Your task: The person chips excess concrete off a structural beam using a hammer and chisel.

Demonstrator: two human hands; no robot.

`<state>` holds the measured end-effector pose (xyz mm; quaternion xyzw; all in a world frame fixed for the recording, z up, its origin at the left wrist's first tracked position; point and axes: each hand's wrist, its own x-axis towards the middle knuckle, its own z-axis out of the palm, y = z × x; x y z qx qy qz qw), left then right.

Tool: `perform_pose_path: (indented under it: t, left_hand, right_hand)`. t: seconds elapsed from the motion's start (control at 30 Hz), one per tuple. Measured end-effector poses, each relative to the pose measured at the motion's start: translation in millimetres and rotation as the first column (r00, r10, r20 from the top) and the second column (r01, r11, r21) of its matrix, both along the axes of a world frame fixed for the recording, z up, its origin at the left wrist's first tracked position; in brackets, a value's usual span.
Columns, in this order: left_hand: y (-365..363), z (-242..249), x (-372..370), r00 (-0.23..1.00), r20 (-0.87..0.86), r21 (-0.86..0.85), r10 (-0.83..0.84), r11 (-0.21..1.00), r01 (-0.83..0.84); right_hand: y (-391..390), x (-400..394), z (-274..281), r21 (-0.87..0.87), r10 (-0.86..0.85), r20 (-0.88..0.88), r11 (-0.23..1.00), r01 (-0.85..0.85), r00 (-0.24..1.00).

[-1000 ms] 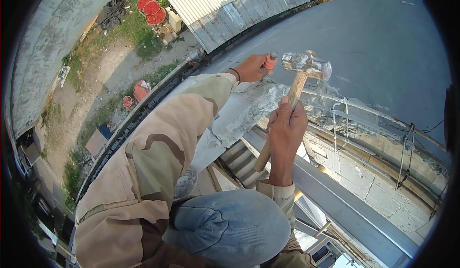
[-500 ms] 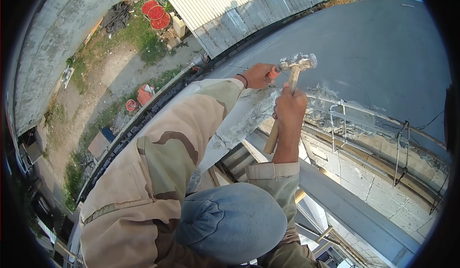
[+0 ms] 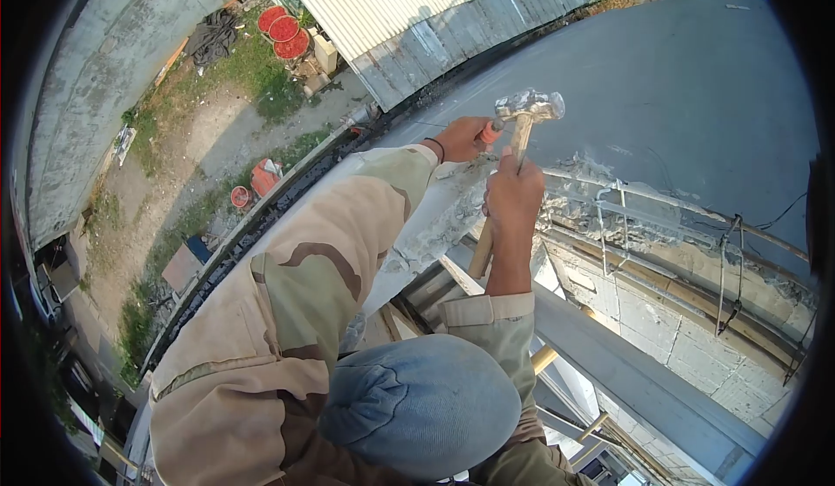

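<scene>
My left hand [image 3: 464,139], a dark band at its wrist, is closed around a chisel [image 3: 490,131] with an orange-red grip. The chisel's lower end is hidden behind the hand, close over the broken concrete edge [image 3: 452,203]. My right hand [image 3: 515,192] grips the wooden handle of a hammer [image 3: 523,129], fingers wrapped around it. The worn metal hammer head overlaps the top of the chisel in this view. The handle's lower end sticks out below my right fist.
A grey concrete slab [image 3: 661,77] stretches ahead. Exposed rebar [image 3: 678,203] runs along its broken edge at right, above a block wall [image 3: 644,321] and a grey beam [image 3: 644,382]. Far below at left lies a yard with red baskets [image 3: 283,29]. Blue denim [image 3: 426,403] bulges between my arms.
The hammer and my right hand have shifted slightly left and up, bringing the head further over the chisel. My left hand stays nearly in place, still on the chisel.
</scene>
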<state>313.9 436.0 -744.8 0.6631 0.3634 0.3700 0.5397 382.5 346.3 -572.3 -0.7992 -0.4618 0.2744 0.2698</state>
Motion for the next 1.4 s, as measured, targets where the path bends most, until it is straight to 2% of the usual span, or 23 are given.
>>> perform_pose_path:
  t: [0.07,0.1,0.13,0.2,0.23,0.27,0.3,0.33,0.4,0.43,0.5,0.53,0.6,0.63,0.77,0.83,1.03,1.17,1.2,1.23,1.3,1.33,1.4]
  left_hand:
    - [-2.3,-3.6,-0.4,0.990,0.138,-0.045,0.008,0.999,-0.002]
    - [-1.8,-6.2,2.0,0.990,0.140,-0.048,0.008,0.999,-0.002]
    - [-0.1,-7.4,2.3,0.990,0.143,-0.006,0.013,1.000,-0.012]
    - [-3.9,-9.7,3.0,0.989,0.146,0.033,0.014,0.999,-0.019]
    - [-5.6,-13.9,7.2,1.000,0.015,0.101,-0.015,0.995,0.013]
    - [2.3,-16.1,7.6,0.992,-0.121,0.180,-0.025,0.983,0.047]
    - [0.7,-19.9,3.1,0.942,-0.306,0.089,-0.134,0.982,0.169]
    - [-10.8,-32.3,-1.9,0.851,-0.465,-0.033,-0.245,0.965,0.260]
    - [-35.3,-87.5,-11.3,0.998,-0.061,-0.076,-0.002,0.997,-0.002]
    - [-46.0,-92.7,-23.1,0.998,-0.056,-0.101,-0.007,0.995,0.001]
    - [-57.9,-95.1,-41.9,0.961,0.082,-0.266,0.264,0.935,-0.234]
    - [-58.7,-89.4,-46.0,0.959,0.080,-0.268,0.273,0.932,-0.243]
    - [-71.1,-76.0,-55.1,0.888,0.297,-0.354,0.352,0.904,-0.240]
    - [-76.1,-48.0,-59.5,0.884,0.335,-0.358,0.326,0.912,-0.200]
    - [-78.8,1.4,-49.6,0.905,0.363,-0.311,0.223,0.944,-0.108]
    - [-73.0,-3.8,-37.4,0.911,0.370,-0.253,0.180,0.963,-0.088]
    - [-54.0,2.5,-33.6,0.959,0.280,-0.077,0.052,0.997,-0.031]
    - [-51.8,12.0,-29.4,0.985,0.173,0.119,0.004,0.993,-0.025]
    - [-50.1,15.6,-28.9,0.985,0.173,0.113,0.003,0.993,-0.023]
    - [-46.5,19.6,-30.4,0.985,0.170,0.087,-0.025,0.996,0.010]
    - [-43.6,20.0,-32.2,0.984,0.168,0.059,-0.054,0.997,0.045]
    - [-43.2,17.7,-31.2,0.979,0.197,0.041,-0.043,0.999,0.035]
    - [-40.0,14.0,-29.8,0.973,0.227,0.034,-0.025,0.999,0.018]
  right_hand:
    - [-6.9,-15.2,21.6,0.065,-0.021,0.061,0.998,0.017,0.998]
    - [-6.1,-18.1,27.1,0.162,-0.051,0.116,0.986,0.032,0.992]
    - [-4.0,-14.8,19.4,0.163,-0.050,0.115,0.986,0.031,0.992]
    - [-4.3,-3.2,-2.5,0.340,0.043,0.419,0.919,-0.201,0.907]
    - [-7.7,-1.7,-1.3,0.346,0.034,0.422,0.918,-0.196,0.906]
    - [-5.7,-2.8,0.1,0.055,-0.062,-0.007,0.997,0.062,0.998]
    - [-1.6,-7.1,-0.1,-0.316,-0.275,-0.385,0.936,0.154,0.881]
    - [-14.5,-13.2,-6.5,-0.328,-0.300,-0.389,0.928,0.174,0.871]
    - [-46.7,-13.7,-12.9,-0.357,-0.334,-0.381,0.913,0.196,0.862]
    - [-62.3,-12.7,-8.2,-0.318,-0.297,-0.405,0.933,0.172,0.865]
    - [-90.3,-12.7,7.0,-0.297,-0.279,-0.418,0.941,0.161,0.864]
    - [-92.7,-15.5,15.6,-0.268,-0.289,-0.414,0.945,0.187,0.863]
    - [-96.3,-20.2,26.2,-0.245,-0.286,-0.417,0.949,0.197,0.863]
    - [-97.8,-19.8,30.2,-0.196,-0.273,-0.447,0.959,0.205,0.852]
    - [-99.1,-21.2,48.8,-0.107,-0.236,-0.486,0.972,0.211,0.841]
    - [-102.3,-20.7,58.3,-0.082,-0.212,-0.476,0.977,0.198,0.853]
    - [-108.1,-21.4,69.0,-0.077,-0.143,-0.393,0.989,0.123,0.908]
    - [-85.3,-21.5,80.4,0.071,0.081,-0.106,0.995,-0.073,0.991]
    - [-76.9,-26.7,90.7,0.135,0.142,0.009,0.981,-0.141,0.990]
    - [-69.4,-32.8,101.2,0.129,0.140,0.006,0.982,-0.140,0.990]
    - [-55.6,-42.5,116.8,0.239,0.265,0.294,0.910,-0.339,0.918]
    - [-51.3,-43.2,114.6,0.236,0.264,0.296,0.911,-0.338,0.918]
    - [-39.5,-42.9,101.6,0.039,0.308,0.399,0.935,-0.352,0.864]
